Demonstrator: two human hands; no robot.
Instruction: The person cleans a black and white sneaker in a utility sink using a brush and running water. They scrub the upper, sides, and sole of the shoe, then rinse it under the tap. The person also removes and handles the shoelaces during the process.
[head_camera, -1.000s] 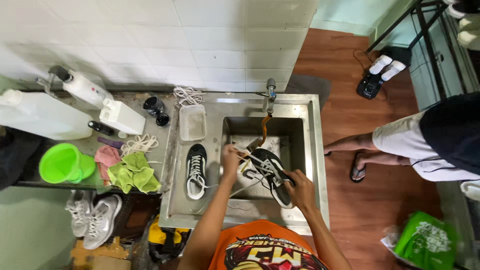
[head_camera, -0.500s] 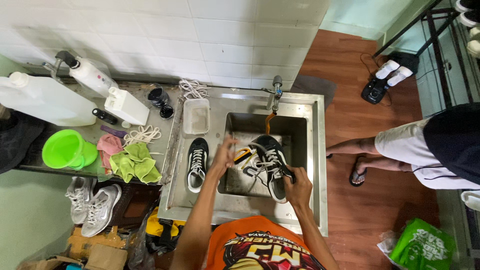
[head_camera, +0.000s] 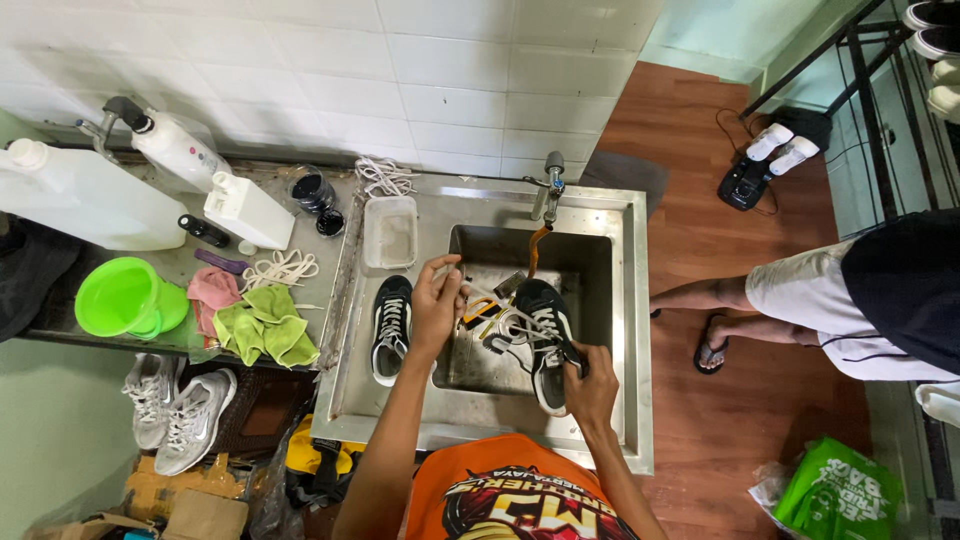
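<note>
Nearest you, your right hand (head_camera: 590, 385) closes its grip on the heel end of a black sneaker (head_camera: 545, 340) with white laces, holding it toe-away over the basin of the steel sink (head_camera: 630, 330), so that whatever drips falls into the basin rather than onto the bench. Your left hand (head_camera: 436, 300) is raised just left of the shoe, fingers pinched narrow on a white lace (head_camera: 487, 296) that runs across to the eyelets; the taut line suggests you steady the shoe with one hand so the other can draw the lace. Below it in the basin lies an orange-handled brush (head_camera: 478, 310), close at hand. On the drainboard to the left the second black sneaker (head_camera: 392, 328) rests sole down, apart from the wet basin. Further left on the bench (head_camera: 190, 268) sit crumpled green cloths (head_camera: 266, 333), a pink cloth (head_camera: 213, 291), a loose bundle of white laces (head_camera: 280, 269) and a bright green tub (head_camera: 122, 298). Beyond these stand a clear rectangular tray (head_camera: 389, 230), a small white boxy bottle (head_camera: 247, 211), a large white jerrycan (head_camera: 85, 200) lying on its side, and a white pump bottle (head_camera: 175, 150) with a round pale label, leaning by the tiled wall. The tap (head_camera: 551, 185) stands at the far rim with an orange strip hanging beneath. At right another person's leg (head_camera: 760, 300) stands on the wooden floor, near a green printed bag (head_camera: 840, 495).
</note>
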